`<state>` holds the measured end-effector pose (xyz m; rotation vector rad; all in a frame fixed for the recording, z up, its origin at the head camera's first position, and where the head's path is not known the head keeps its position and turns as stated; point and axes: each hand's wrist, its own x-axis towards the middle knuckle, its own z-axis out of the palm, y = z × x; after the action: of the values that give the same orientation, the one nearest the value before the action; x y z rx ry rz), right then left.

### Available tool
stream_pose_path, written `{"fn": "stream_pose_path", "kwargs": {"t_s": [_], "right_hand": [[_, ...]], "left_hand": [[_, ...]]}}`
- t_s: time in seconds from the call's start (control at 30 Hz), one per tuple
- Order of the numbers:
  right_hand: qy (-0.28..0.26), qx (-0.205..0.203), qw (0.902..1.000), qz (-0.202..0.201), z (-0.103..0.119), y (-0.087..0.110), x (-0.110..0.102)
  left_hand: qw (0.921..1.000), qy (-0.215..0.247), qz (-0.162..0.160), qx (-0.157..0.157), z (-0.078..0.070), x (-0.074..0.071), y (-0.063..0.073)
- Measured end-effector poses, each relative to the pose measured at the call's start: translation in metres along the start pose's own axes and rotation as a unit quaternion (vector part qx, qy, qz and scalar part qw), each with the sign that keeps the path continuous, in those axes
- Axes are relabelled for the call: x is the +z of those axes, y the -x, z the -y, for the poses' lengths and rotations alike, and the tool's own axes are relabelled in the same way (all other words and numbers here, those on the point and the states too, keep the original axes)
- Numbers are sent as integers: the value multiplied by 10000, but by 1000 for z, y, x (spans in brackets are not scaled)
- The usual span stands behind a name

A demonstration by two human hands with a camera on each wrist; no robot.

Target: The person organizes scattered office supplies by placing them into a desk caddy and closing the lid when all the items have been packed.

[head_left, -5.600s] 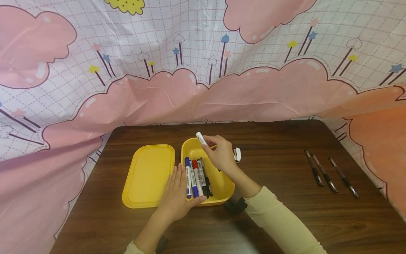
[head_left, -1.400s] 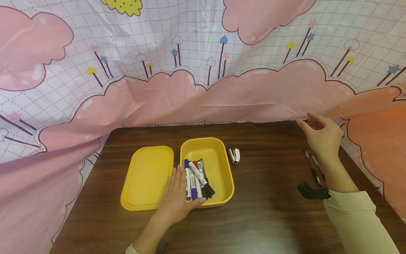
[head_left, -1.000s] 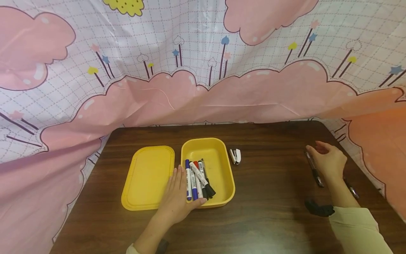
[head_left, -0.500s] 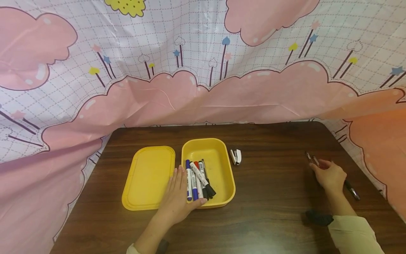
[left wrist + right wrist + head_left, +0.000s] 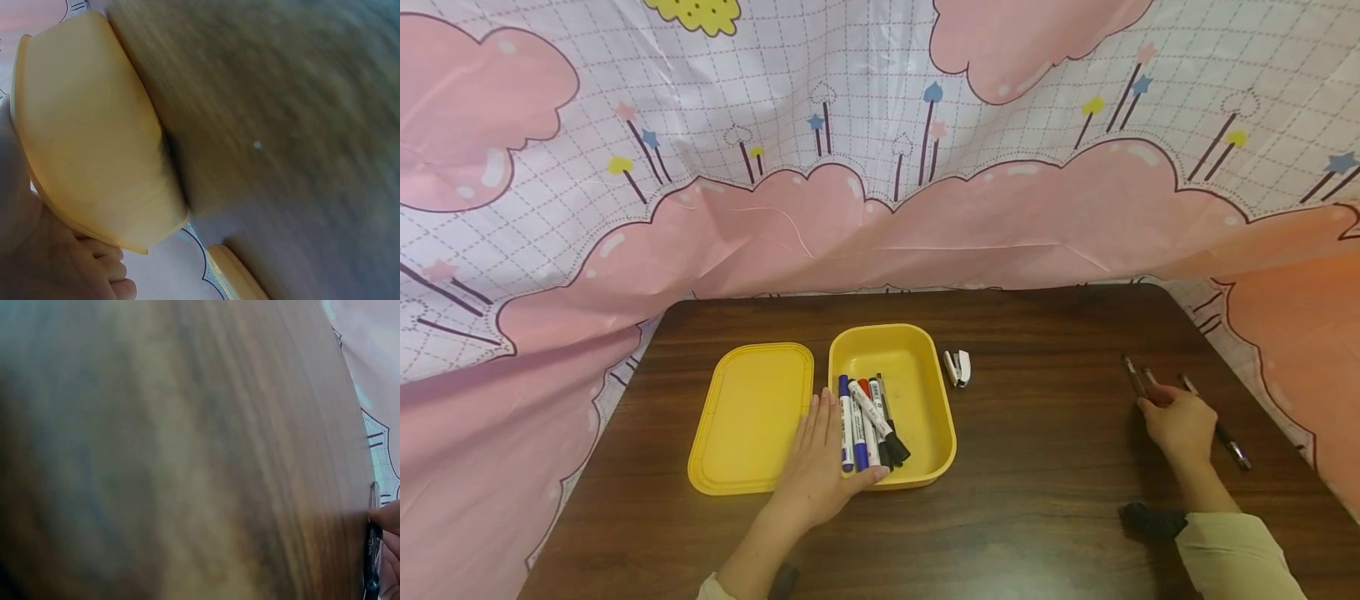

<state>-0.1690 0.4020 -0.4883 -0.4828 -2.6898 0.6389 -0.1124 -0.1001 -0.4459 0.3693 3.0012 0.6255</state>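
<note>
A yellow plastic box (image 5: 945,417) holds several whiteboard markers (image 5: 858,429) and a pen, bunched on its left side. My left hand (image 5: 812,471) rests along the box's left side with straight fingers, thumb at the front rim; the left wrist view shows the box wall (image 5: 94,137) beside it. Far to the right, my right hand (image 5: 1182,429) is down at the table with thumb and fingers pinched at a gel pen (image 5: 1132,374). A second pen (image 5: 1147,376) shows its end above the fingers. In the right wrist view the thumb meets the pen (image 5: 371,562).
A third gel pen (image 5: 1230,446) lies just right of my right hand. The flat yellow lid (image 5: 752,417) lies left of the box. A small white stapler (image 5: 958,368) sits right of it. A patterned pink curtain (image 5: 880,225) hangs behind the dark wooden table (image 5: 1037,433).
My right hand let a marker go in the box, moved right, and came down onto the pens, where its fingers closed in. My left hand has stayed at the box.
</note>
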Motion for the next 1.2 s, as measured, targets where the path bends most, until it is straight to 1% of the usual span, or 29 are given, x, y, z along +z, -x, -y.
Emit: {"fn": "stream_pose_path", "kwargs": {"t_s": [0.07,0.27,0.43,0.53,0.67,0.8,0.93,1.03,1.07,1.2], "right_hand": [[10,-5,10000,26,2,0,-1],[-60,233,9995,181,3,-1,-1],[-50,194,9996,179,2,-1,0],[-96,102,9999,38,7,0,-1],[-249,-173,9989,-345,21,-2,-4],[-534,-427,9954,-672,44,-6,-8],[-869,-719,9899,-858,77,-10,-13],[-1128,-1013,9839,-947,106,-11,-17],[-1211,-1134,9810,-1010,117,-11,-17],[-1576,-1574,9693,-1045,164,-6,-16]], "left_hand": [[10000,-6,-14,15,0,0,0],[10000,-2,-19,20,-1,0,0],[10000,27,-42,43,-1,1,-1],[10000,42,-35,50,-1,1,-1],[10000,25,-41,62,-2,1,-1],[10000,8,-26,35,-2,0,-1],[10000,14,4,3,-2,0,-1],[10000,25,23,-4,-2,0,0],[10000,27,22,-3,-2,0,0],[10000,32,1,1,-1,0,1]]}}
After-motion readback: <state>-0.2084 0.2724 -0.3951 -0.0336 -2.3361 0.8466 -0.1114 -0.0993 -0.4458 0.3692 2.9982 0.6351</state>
